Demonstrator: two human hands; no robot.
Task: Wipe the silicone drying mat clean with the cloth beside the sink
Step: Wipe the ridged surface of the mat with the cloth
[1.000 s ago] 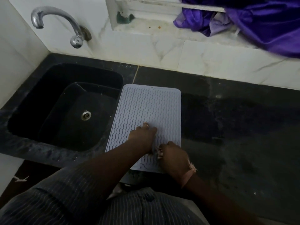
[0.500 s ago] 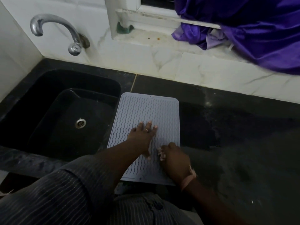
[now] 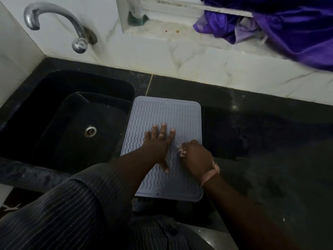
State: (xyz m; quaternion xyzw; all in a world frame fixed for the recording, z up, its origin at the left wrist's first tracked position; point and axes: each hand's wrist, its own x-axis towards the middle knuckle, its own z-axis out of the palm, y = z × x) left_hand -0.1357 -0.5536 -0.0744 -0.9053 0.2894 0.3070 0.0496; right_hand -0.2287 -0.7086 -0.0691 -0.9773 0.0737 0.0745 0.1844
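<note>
A pale grey silicone drying mat [image 3: 167, 112] with wavy ridges lies on the black counter, just right of the sink. My left hand [image 3: 158, 143] rests flat on the middle of the mat, fingers spread, a ring on one finger. My right hand [image 3: 196, 154] sits at the mat's right edge, closed around a small pale cloth [image 3: 181, 150]; only a bit of the cloth shows between the fingers. A pink band circles my right wrist.
A black sink [image 3: 54, 98] with a metal drain [image 3: 90, 131] lies to the left, under a chrome tap [image 3: 54, 20]. Dark counter [image 3: 261, 150] stretches right. A white tiled wall and window ledge stand behind, with purple fabric [image 3: 288, 29] draped at top right.
My left hand went from bunched to flat with fingers spread, further up the mat. My right hand with the cloth shifted slightly up along the mat's right side.
</note>
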